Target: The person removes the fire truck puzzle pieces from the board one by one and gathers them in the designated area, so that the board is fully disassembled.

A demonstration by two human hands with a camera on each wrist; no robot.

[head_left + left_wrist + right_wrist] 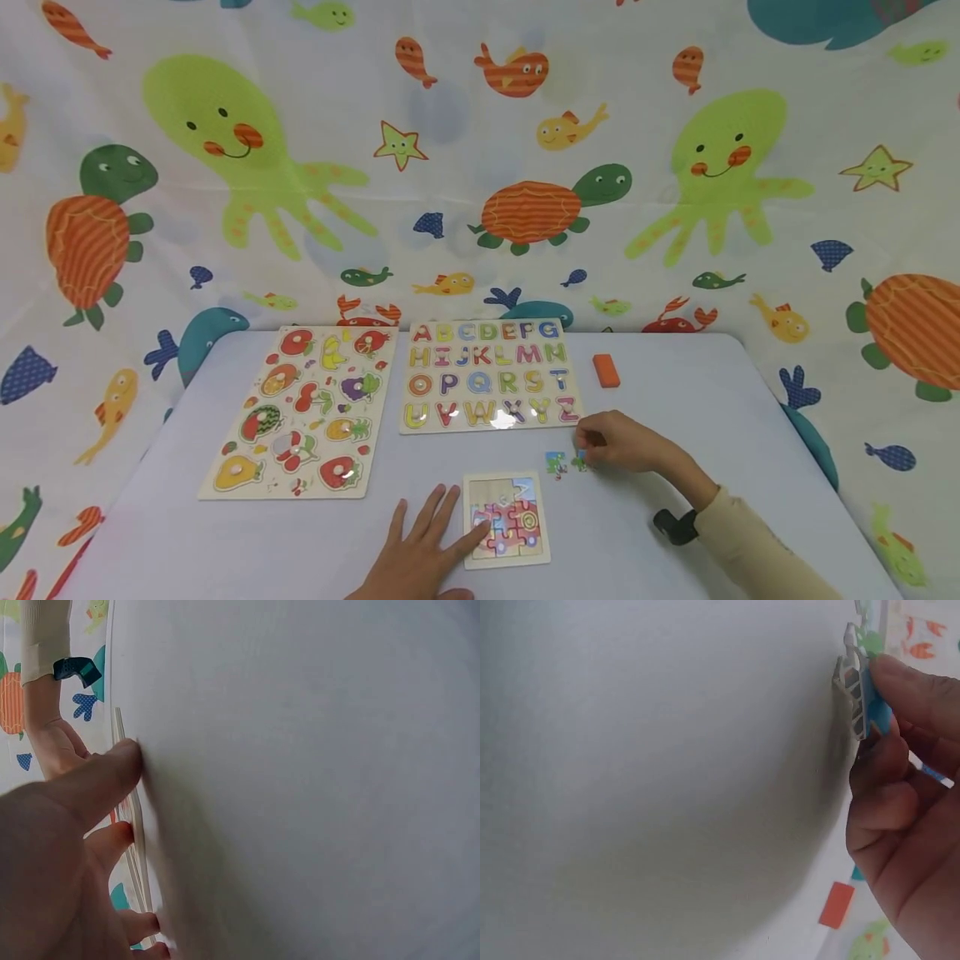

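A small jigsaw puzzle in a square wooden tray [507,563] lies on the table, several colourful pieces fitted in it and bare wood showing at its upper left. My left hand [416,554] is spread palm down beside it, one finger reaching onto its pieces. Thumb and fingers of my right hand [622,442] pinch a jigsaw piece [876,709] with blue and green on its face, tilted on edge in the right wrist view. Just left of that hand another jigsaw piece [556,464] lies on the table. In the left wrist view my left hand [67,847] partly hides the tray.
An alphabet board [491,396] stands behind the tray, and a fruit board [341,454] lies at the left. An orange block [606,371] sits at the back right. A patterned sea-animal cloth [450,183] hangs behind the white table [300,550].
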